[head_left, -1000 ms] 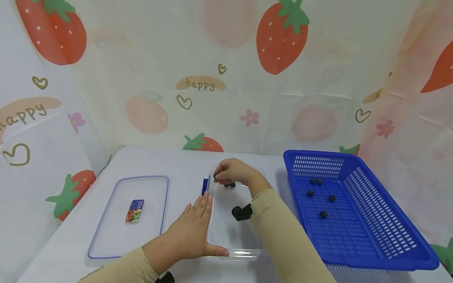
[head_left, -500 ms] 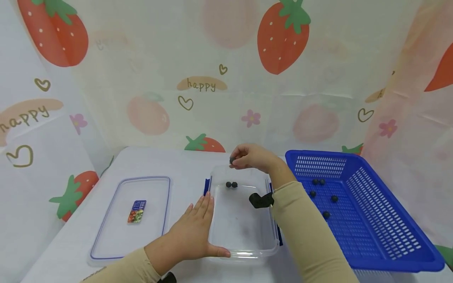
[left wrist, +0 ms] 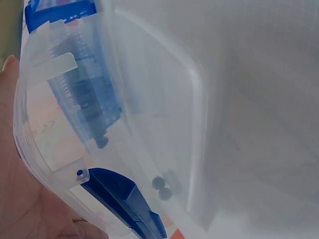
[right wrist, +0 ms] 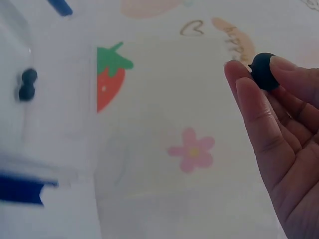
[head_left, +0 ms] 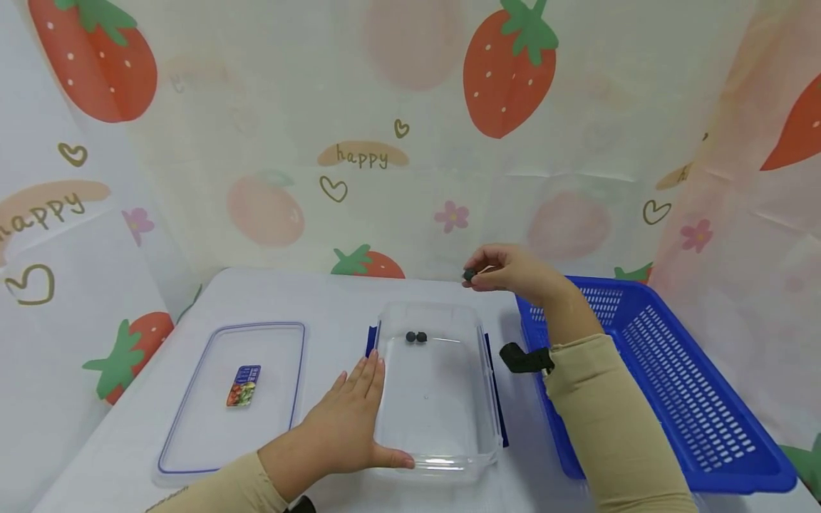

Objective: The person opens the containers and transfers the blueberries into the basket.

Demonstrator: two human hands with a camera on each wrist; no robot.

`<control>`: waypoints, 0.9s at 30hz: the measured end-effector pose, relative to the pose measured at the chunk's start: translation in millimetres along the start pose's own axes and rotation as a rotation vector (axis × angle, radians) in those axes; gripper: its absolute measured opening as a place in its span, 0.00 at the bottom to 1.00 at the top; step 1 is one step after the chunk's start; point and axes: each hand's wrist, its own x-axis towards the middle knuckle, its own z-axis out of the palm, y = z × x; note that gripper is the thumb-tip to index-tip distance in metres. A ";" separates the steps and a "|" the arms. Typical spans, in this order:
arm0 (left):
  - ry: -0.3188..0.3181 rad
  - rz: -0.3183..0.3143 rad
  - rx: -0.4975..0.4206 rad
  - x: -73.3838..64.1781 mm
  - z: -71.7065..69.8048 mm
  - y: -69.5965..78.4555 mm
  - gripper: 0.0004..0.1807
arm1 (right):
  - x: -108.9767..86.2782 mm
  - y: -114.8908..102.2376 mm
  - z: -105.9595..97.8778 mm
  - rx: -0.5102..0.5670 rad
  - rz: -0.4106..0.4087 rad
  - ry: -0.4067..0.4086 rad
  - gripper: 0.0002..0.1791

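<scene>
My right hand pinches a dark blueberry between thumb and fingertips, raised beyond the back right corner of a clear plastic box. In the right wrist view the held blueberry shows a small crown. Two more blueberries lie side by side at the back of the box. Against the box's left side rests my left hand, fingers straight, thumb along the front rim. The left wrist view shows the clear wall, a blue latch and part of that hand.
A blue perforated basket stands at the right, partly covered by my right forearm. At the left lies a clear lid with a blue seal and a colourful label. A patterned curtain hangs behind the table.
My right hand has moved from over the box's back left corner to the right and up, carrying the blueberry. My left hand and the two blueberries in the box have stayed put.
</scene>
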 end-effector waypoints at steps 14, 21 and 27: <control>-0.006 0.004 0.003 -0.2 1.4 -0.4 0.71 | -76.3 28.3 -65.3 -0.130 -0.011 0.061 0.16; -0.003 -0.004 0.009 2.0 1.3 -0.2 0.72 | -111.5 48.2 -90.2 -0.178 -0.004 0.103 0.15; 0.003 -0.008 0.008 2.2 0.8 1.0 0.72 | -134.6 70.3 -102.3 -0.210 0.122 0.131 0.16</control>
